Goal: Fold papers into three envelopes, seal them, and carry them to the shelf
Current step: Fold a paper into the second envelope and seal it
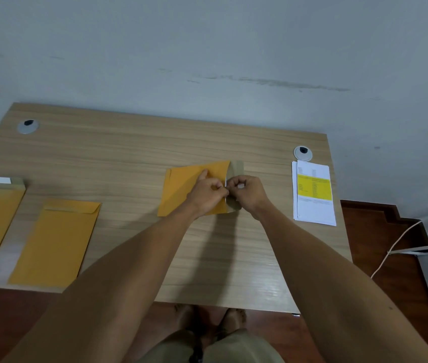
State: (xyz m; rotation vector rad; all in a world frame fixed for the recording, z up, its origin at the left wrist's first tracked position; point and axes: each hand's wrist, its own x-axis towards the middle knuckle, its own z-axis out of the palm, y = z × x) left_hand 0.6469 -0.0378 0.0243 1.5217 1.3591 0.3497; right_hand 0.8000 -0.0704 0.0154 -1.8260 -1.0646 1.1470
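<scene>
Head view: both hands meet mid-bench on the flat orange-yellow paper envelope [184,189]; left hand [205,193] and right hand [246,191], fingers curled, pinch its open brown flap [235,170].

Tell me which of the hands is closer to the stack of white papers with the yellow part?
Right. The right hand pinches at the middle envelope's flap, on the side facing the paper stack. The left hand is farther from the stack, over the envelope's body.
</scene>
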